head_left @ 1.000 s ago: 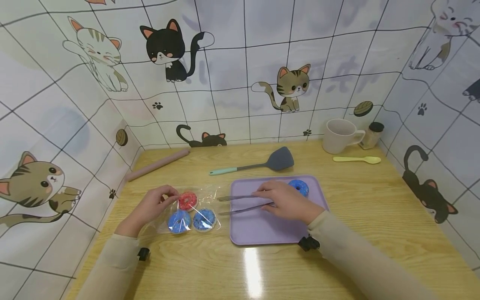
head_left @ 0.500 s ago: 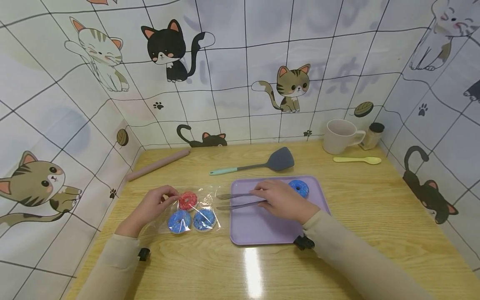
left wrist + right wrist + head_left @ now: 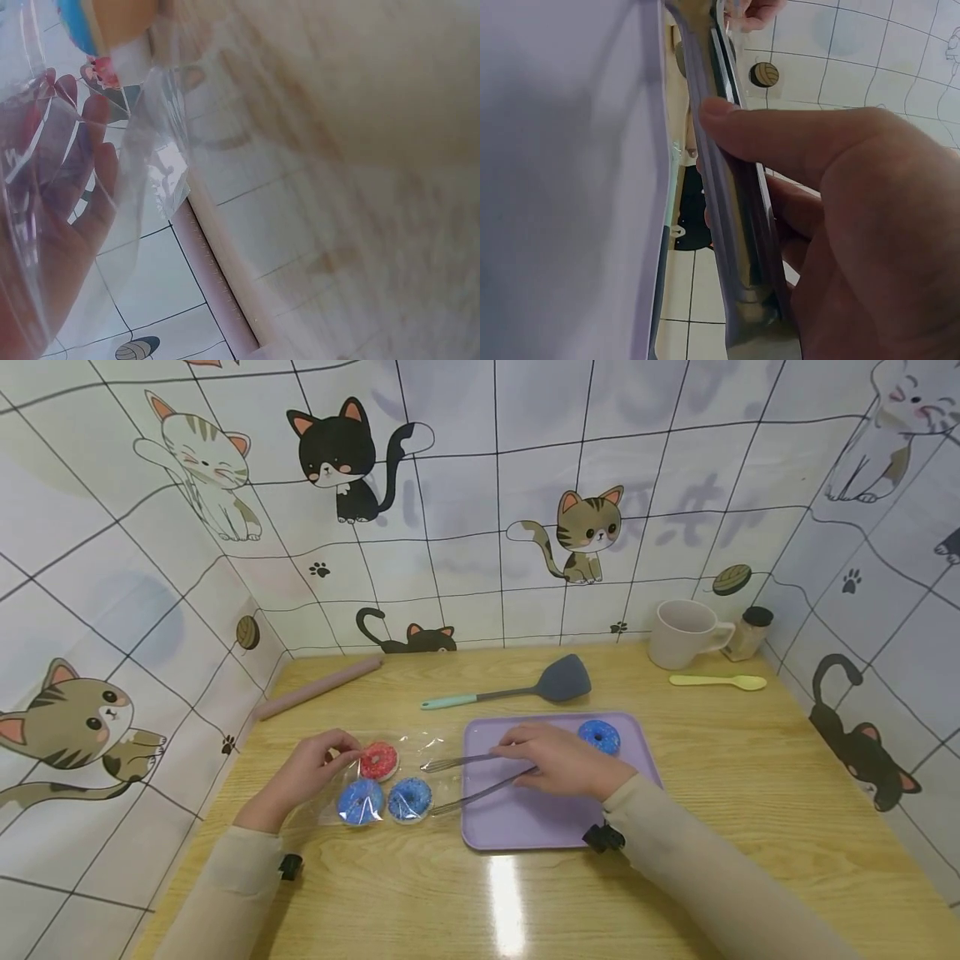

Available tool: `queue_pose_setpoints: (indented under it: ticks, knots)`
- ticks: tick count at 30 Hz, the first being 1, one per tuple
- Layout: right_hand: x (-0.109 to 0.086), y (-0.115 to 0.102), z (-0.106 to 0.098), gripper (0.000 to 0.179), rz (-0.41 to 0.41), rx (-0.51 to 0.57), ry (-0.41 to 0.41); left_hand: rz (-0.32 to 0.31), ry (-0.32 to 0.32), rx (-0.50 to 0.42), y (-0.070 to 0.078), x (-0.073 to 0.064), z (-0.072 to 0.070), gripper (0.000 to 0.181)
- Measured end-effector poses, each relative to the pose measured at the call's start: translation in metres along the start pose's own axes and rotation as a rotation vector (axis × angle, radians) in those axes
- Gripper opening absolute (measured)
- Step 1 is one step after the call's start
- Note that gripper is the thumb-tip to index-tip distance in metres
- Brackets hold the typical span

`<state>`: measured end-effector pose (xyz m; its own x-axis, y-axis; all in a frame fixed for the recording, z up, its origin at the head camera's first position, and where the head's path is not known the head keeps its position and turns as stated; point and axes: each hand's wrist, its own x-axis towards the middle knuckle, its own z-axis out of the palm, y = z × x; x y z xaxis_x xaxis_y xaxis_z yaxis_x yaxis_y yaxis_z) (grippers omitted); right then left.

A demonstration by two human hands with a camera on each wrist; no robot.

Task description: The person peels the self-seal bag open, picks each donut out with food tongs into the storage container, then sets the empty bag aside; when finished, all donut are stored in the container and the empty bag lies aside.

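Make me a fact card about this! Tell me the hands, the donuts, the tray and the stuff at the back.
Left hand: holds the clear bag
Right hand: holds metal tongs
Tongs' ends: spread apart, at the bag's right side; can't tell if inside
In the bag: one red donut, two blue donuts
Tray: purple, with one blue donut
At the back: rolling pin, spatula, mug, jar, spoon

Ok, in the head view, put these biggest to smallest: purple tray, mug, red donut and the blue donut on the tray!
1. Purple tray
2. Mug
3. Red donut and blue donut: they look about alike, so unranked.
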<state>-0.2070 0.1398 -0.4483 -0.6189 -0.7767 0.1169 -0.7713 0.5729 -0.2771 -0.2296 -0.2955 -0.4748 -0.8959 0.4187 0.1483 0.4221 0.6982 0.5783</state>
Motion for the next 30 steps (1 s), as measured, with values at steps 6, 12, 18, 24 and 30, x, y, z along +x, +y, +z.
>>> queue_pose_setpoints:
  ticks: [6, 12, 18, 24, 30]
  knots:
    - [0.008, 0.002, 0.006, 0.056, -0.04, 0.033, -0.007, -0.008, -0.002, 0.01, 0.001, 0.0, 0.0, 0.007]
    - [0.014, 0.002, 0.012, 0.058, -0.031, 0.073, -0.024, -0.003, -0.005, 0.008, 0.0, 0.0, 0.001, 0.006]
    - [0.017, 0.003, 0.019, 0.056, -0.023, 0.094, -0.024, -0.008, -0.008, 0.008, -0.003, 0.0, 0.003, 0.007]
    - [0.016, 0.006, 0.025, 0.053, -0.021, 0.09, -0.005, -0.003, -0.003, 0.002, -0.005, 0.001, 0.004, 0.006]
    - [0.015, 0.004, 0.026, 0.051, -0.016, 0.11, 0.001, 0.007, 0.013, 0.009, -0.006, 0.0, 0.004, 0.006]
